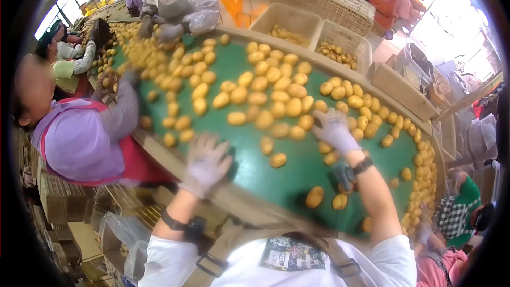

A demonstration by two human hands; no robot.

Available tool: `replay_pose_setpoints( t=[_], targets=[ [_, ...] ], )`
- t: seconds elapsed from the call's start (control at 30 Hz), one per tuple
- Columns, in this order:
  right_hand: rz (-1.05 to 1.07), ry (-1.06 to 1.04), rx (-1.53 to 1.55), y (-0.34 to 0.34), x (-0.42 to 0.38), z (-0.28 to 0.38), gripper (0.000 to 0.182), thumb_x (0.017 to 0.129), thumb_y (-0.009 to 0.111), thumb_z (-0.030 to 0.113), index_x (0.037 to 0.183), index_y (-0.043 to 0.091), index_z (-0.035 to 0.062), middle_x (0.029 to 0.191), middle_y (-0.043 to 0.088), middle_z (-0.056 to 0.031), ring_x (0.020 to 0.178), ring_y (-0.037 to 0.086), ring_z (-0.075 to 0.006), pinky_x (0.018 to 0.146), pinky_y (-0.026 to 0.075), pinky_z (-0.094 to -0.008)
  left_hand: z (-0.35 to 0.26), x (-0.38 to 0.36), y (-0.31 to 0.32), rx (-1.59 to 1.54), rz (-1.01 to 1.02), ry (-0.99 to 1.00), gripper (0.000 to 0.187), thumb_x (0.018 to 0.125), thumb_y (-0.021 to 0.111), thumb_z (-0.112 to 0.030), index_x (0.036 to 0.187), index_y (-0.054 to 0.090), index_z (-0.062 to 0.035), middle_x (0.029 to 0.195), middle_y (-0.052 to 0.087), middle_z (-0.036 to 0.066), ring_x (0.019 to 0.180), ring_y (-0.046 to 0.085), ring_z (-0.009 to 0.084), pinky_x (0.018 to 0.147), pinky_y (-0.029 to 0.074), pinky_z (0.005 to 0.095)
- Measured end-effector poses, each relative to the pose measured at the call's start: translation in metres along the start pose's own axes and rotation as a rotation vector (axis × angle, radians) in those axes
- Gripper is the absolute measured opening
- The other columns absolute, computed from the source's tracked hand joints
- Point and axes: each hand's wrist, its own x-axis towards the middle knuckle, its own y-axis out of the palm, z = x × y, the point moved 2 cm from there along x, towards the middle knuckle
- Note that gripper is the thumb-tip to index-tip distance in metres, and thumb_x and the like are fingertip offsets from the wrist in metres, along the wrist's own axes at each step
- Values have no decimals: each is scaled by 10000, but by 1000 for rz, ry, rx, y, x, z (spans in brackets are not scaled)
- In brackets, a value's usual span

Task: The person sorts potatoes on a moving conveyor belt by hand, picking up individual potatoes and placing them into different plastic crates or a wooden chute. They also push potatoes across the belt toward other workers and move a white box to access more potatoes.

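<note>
Many yellow potatoes lie on a green conveyor belt. My left hand, in a pale glove, hovers over the near part of the belt with its fingers spread and nothing in them. To the right, my right hand, gloved too, reaches palm down among the potatoes with its fingers apart, touching or just above some of them. Below my right wrist sits a small dark grey object. Two larger potatoes lie near it, close to the front of the belt.
Crates of potatoes stand behind the far rim. A co-worker in purple leans in at the left, and another in white works across the belt. Other people are at the right edge and in the back.
</note>
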Motion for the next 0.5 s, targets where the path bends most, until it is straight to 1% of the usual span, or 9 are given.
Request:
replay_pose_setpoints(
  t=[0.1, 0.17, 0.27, 0.3, 0.37, 0.4, 0.43, 0.47, 0.5],
  targets=[
    [-56, 40, 213, -7, -38, -19, 435, 874, 668, 372, 1256, 659, 163, 1070, 661, -208, 1032, 624, -406, 912, 492, -494, -35, 4, 8, -107, 0, 154, 383, 864, 685, -300, 1214, 688, -144, 1305, 605, 141, 1313, 493, 391, 1133, 340, 566],
    [-26, 116, 351, -17, -60, -29, 454, 883, 674, 392, 1268, 651, 151, 1079, 659, -207, 1032, 620, -415, 918, 499, -485, -51, 7, 16, -162, 30, 233, 397, 878, 675, -309, 1240, 686, -145, 1316, 604, 143, 1299, 511, 391, 1130, 349, 563],
    [75, 254, 435, -28, -77, -33, 490, 898, 670, 425, 1303, 626, 152, 1121, 648, -208, 1017, 623, -428, 911, 503, -499, -71, 25, 20, -126, 17, 302, 401, 877, 683, -313, 1243, 690, -148, 1327, 604, 141, 1252, 553, 353, 1095, 400, 510],
    [8, 269, 408, -18, -79, -49, 511, 907, 667, 450, 1317, 603, 153, 1153, 637, -220, 1024, 635, -432, 911, 506, -514, -80, 37, 22, -129, 16, 297, 413, 875, 682, -302, 1258, 681, -146, 1325, 606, 137, 1222, 573, 341, 1067, 423, 494],
    [-112, 305, 239, -12, -79, -53, 492, 917, 650, 437, 1317, 593, 154, 1158, 631, -233, 1041, 635, -440, 925, 505, -513, -94, 70, 27, -135, 11, 289, 439, 872, 681, -279, 1288, 662, -142, 1322, 609, 129, 1161, 612, 317, 1012, 469, 463],
    [-171, 319, 148, -11, -77, -56, 483, 923, 641, 430, 1317, 589, 154, 1161, 628, -239, 1049, 635, -444, 931, 505, -513, -100, 89, 36, -84, 103, 264, 439, 869, 678, -261, 1293, 653, -152, 1306, 613, 131, 1134, 625, 313, 979, 486, 458],
    [-59, 334, 52, -4, -70, -60, 429, 935, 613, 385, 1297, 597, 154, 1158, 621, -246, 1067, 623, -454, 952, 500, -503, -105, 111, 49, -31, 190, 240, 441, 865, 675, -242, 1298, 645, -162, 1289, 616, 133, 1107, 638, 309, 946, 502, 452],
    [-67, 320, 136, -5, -75, -58, 414, 935, 605, 362, 1292, 598, 152, 1154, 617, -250, 1061, 618, -460, 951, 499, -505, -108, 123, 58, 23, 276, 218, 446, 862, 672, -224, 1303, 636, -172, 1273, 619, 135, 1080, 651, 305, 913, 519, 446],
    [-75, 305, 216, -5, -83, -58, 400, 934, 596, 338, 1287, 599, 150, 1149, 613, -254, 1056, 614, -465, 950, 499, -507, -110, 129, 65, 35, 281, 240, 442, 860, 663, -210, 1300, 630, -183, 1258, 619, 140, 1067, 656, 313, 900, 523, 456]
  ],
)
